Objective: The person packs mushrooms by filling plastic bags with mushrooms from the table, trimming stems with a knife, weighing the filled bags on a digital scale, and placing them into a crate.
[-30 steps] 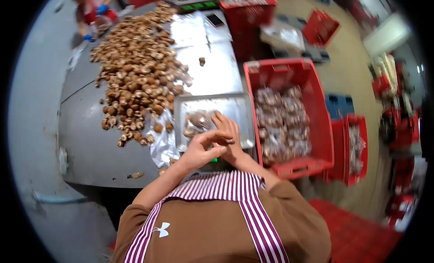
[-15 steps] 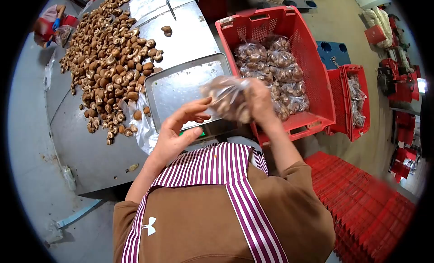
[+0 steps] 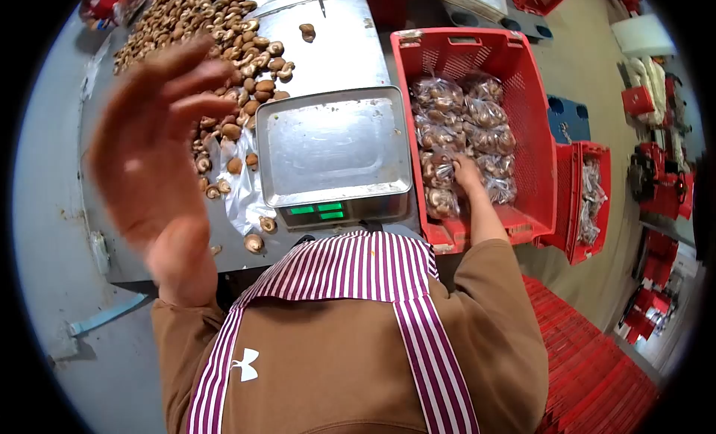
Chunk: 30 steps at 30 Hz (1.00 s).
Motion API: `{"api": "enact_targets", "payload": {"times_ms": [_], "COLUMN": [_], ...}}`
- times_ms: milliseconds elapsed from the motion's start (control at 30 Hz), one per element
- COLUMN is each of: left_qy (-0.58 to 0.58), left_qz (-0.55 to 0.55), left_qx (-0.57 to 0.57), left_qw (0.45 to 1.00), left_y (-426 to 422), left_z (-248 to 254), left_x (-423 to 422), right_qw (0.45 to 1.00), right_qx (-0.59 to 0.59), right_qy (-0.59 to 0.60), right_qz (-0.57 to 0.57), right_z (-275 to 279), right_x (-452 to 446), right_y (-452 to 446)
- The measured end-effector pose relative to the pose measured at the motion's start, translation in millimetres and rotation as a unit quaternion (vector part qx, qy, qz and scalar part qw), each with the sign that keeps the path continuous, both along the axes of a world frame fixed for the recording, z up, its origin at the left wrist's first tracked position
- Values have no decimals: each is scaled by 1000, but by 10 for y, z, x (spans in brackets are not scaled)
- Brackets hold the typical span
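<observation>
My left hand (image 3: 153,151) is raised close to the camera at the left, slightly blurred, its fingers apart and nothing in it. Inside the red crate (image 3: 533,165), my right hand (image 3: 468,173) has its fingers closed at the top of a clear bag of mushrooms (image 3: 441,194). Several similar filled bags (image 3: 488,113) lie in rows around it. Between my hands stands a scale with a bare metal tray (image 3: 335,147) and a lit green display (image 3: 317,209). Loose brown mushrooms (image 3: 239,39) are heaped on the table beyond my left hand.
White plastic bags (image 3: 245,188) lie left of the scale, near a few stray mushrooms (image 3: 253,243). A second red crate (image 3: 589,203) with bags stands to the right. Stacked red crates (image 3: 582,352) are at lower right. A blue pallet (image 3: 568,119) lies behind.
My right hand has carried the bag of mushrooms from above the scale tray rightward into the red crate. My left hand has moved up and left, away from the scale. The view has shifted slightly.
</observation>
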<state>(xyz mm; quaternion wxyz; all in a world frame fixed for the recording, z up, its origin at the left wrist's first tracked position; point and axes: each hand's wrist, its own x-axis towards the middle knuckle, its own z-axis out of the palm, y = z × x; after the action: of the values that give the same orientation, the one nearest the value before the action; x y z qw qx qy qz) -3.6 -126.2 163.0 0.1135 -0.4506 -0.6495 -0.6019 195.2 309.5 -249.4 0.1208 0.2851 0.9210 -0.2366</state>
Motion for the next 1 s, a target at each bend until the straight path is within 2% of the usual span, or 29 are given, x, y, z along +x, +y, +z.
{"api": "enact_targets", "payload": {"times_ms": [100,133,167,200,367,400,467,567,833,1000], "left_qy": [103,122,142,160,241,258,276,299,326,354], "left_qz": [50,62,74,96,207,233,267,300,331,353], "left_qx": [-5,-8,-7,-8,30,42,52,60,68,80], "left_qw": [993,991,987,983,948,937,922,904,883,863], "left_y": [-182,-236,-285,-347,-630,-712,-881,-1084,-1358,-1558], "left_z": [295,358,417,481,747,805,911,1045,1201,1427], "left_x": [20,35,67,75,83,58,82,173,400,303], "right_qw": [999,996,996,996,975,976,967,966,965,969], "right_qx": [27,47,51,58,85,53,34,-4,-53,-17], "right_qy": [8,74,72,56,190,194,226,209,190,201], "right_qz": [16,33,-4,-41,-80,-81,-108,-154,-172,-146], "right_z": [15,-111,-18,-154,-5,128,-55,-234,-116,9], "right_x": [-16,48,80,111,216,106,171,240,327,276], "right_y": [-84,-55,-126,-162,91,114,110,-192,-563,-597]}}
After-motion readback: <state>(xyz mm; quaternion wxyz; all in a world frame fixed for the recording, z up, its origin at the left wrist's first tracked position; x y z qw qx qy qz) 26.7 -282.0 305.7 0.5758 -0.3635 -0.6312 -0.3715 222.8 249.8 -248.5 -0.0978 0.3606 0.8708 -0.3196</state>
